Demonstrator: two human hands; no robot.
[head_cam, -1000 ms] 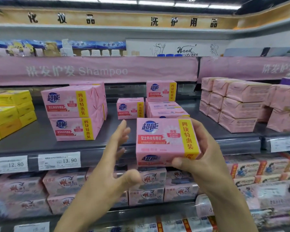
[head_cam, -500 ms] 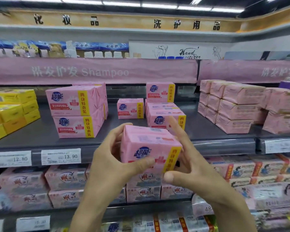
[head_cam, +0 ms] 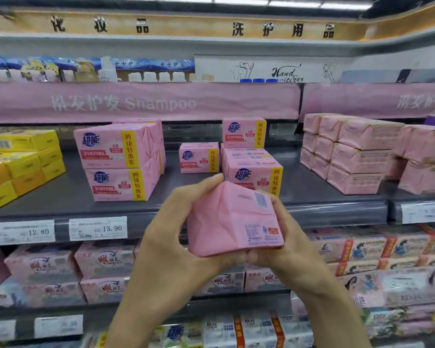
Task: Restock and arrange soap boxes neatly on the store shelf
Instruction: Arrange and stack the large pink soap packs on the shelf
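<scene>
Both hands hold one pink soap box (head_cam: pixel 232 219) in front of the grey shelf (head_cam: pixel 60 202). Its plain back and barcode face me. My left hand (head_cam: pixel 176 237) grips its left side, fingers curled over the top edge. My right hand (head_cam: pixel 284 242) grips it from the right and underneath. On the shelf behind stand more pink soap boxes: a stack of two (head_cam: pixel 118 162) at the left, a single small one (head_cam: pixel 199 158) in the middle, and a stack (head_cam: pixel 251 169) right behind the held box.
Yellow soap boxes (head_cam: pixel 18 162) fill the shelf's left end. Paler pink wrapped packs (head_cam: pixel 357 156) are stacked at the right. Price tags (head_cam: pixel 98 228) line the shelf edge. Lower shelves hold several other soap packs (head_cam: pixel 106 259). A pink Shampoo banner (head_cam: pixel 141 101) hangs above.
My left hand has come onto the box, which was in my right hand alone. The box has been turned over: its printed front faced me before, now its plain back does.
</scene>
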